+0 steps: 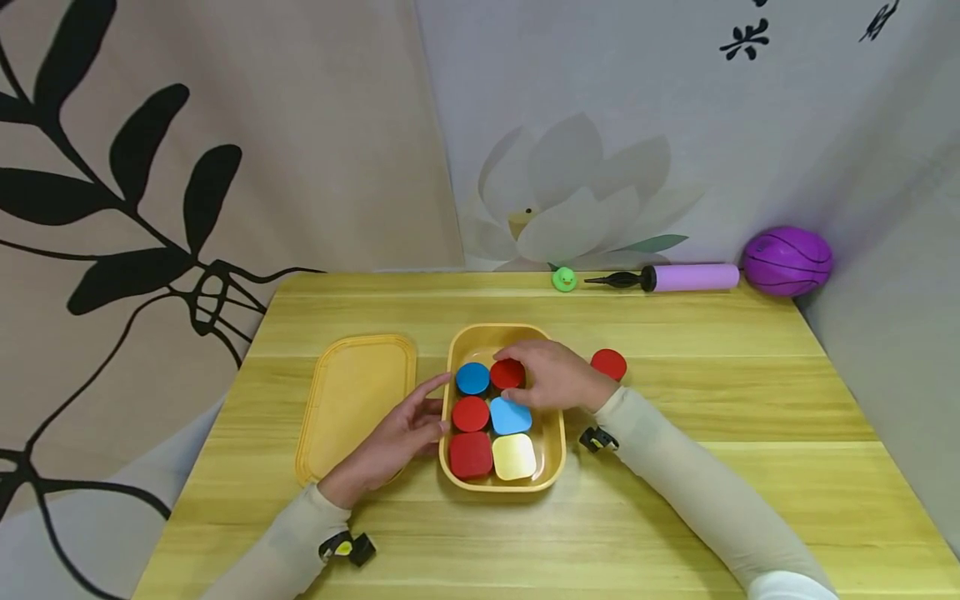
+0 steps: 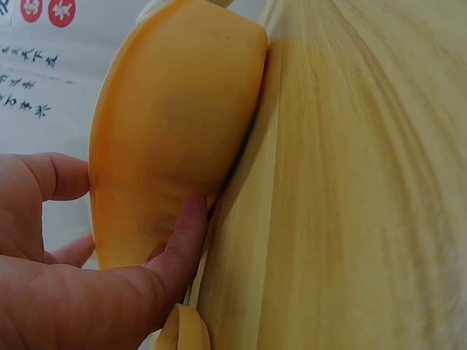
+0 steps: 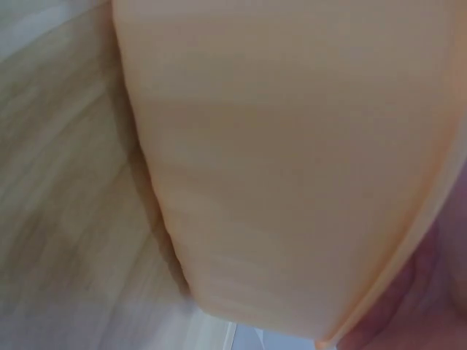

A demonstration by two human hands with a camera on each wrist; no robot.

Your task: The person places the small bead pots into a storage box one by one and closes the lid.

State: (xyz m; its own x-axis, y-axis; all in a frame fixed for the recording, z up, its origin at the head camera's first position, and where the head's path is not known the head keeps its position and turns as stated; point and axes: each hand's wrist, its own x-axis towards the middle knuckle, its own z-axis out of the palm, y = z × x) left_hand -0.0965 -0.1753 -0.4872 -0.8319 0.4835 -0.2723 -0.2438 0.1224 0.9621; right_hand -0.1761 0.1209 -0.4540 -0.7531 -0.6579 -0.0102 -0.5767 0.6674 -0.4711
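Observation:
A yellow plastic box [image 1: 557, 450] holds two columns of small coloured pieces with flat tops. My right hand [image 1: 553, 375] reaches over the box's right rim and pinches a red round piece [image 1: 507, 373] between thumb and fingers. Beside and below that piece sit a blue round piece [image 1: 472, 378], another red round one, a light blue piece [image 1: 511, 416], a red square piece [image 1: 471, 455] and a pale yellow square piece [image 1: 514, 457]. With spread fingers, my left hand [image 1: 401, 435] touches the box's outer left wall [image 2: 175, 109]. The right wrist view mostly shows the box's outer wall [image 3: 292, 160].
A yellow lid [image 1: 360, 392] lies left of the box, partly behind my left hand. Another red round piece [image 1: 609, 364] is on the table beyond my right wrist. Along the back stand a green duck toy [image 1: 564, 279], a purple hand pump [image 1: 693, 277] and a purple ball [image 1: 787, 261].

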